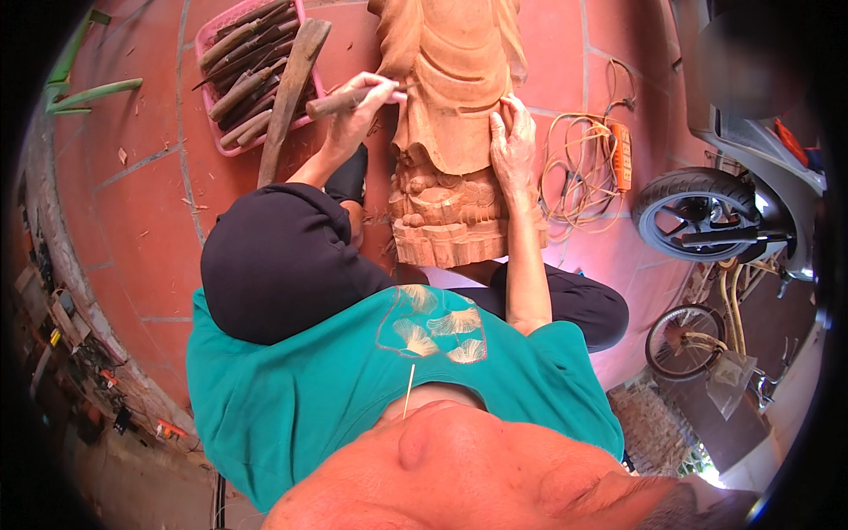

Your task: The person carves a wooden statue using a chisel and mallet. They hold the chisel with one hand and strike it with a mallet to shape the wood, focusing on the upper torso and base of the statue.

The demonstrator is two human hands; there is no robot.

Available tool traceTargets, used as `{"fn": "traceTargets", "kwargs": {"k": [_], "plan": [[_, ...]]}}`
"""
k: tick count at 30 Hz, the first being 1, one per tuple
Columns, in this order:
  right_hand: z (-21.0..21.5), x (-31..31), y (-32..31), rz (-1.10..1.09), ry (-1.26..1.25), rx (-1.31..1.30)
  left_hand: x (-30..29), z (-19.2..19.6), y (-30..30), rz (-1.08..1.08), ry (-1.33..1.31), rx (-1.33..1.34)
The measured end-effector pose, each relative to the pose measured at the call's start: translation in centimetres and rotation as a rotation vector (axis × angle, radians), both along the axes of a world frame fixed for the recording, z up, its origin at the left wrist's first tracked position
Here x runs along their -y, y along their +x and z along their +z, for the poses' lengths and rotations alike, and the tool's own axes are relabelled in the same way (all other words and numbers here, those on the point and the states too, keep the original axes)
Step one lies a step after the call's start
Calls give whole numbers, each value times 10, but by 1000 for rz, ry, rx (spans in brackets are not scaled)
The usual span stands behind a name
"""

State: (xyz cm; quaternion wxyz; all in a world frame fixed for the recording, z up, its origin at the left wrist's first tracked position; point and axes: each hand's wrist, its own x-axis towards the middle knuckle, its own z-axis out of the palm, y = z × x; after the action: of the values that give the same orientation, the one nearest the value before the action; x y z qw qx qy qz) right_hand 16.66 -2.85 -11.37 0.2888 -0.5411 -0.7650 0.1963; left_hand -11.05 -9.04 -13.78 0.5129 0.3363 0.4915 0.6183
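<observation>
Left hand (358, 110): fingers drawn together, pinching a wooden-handled tool (334, 102), whose front end is at the statue's left edge.
Right hand (514, 146): not gripping; fingers laid close together along the statue's right edge, thumb a little apart from them.
Carved wooden statue (455, 132): in front of the person, between both hands, its base end nearest the body.
Tile floor (132, 221): a red strip shows between statue and basket; a looped cord (565, 181) and orange power strip (621, 157) border the right.
Pink basket (207, 95): many wooden-handled tools (243, 93) inside; a long wooden piece (296, 93) crosses its right side.
</observation>
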Motion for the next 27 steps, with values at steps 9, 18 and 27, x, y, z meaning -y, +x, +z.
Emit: {"fn": "traceTargets", "kwargs": {"k": [9,18,27], "plan": [[0,-2,2,5,-1,-4,-32,-10,6,218,-19,309],[2,-2,0,7,-24,-17,-27,-11,12,225,-14,184],[-1,-1,1,5,0,-12,-19,-7,-6,119,-122,248]]}}
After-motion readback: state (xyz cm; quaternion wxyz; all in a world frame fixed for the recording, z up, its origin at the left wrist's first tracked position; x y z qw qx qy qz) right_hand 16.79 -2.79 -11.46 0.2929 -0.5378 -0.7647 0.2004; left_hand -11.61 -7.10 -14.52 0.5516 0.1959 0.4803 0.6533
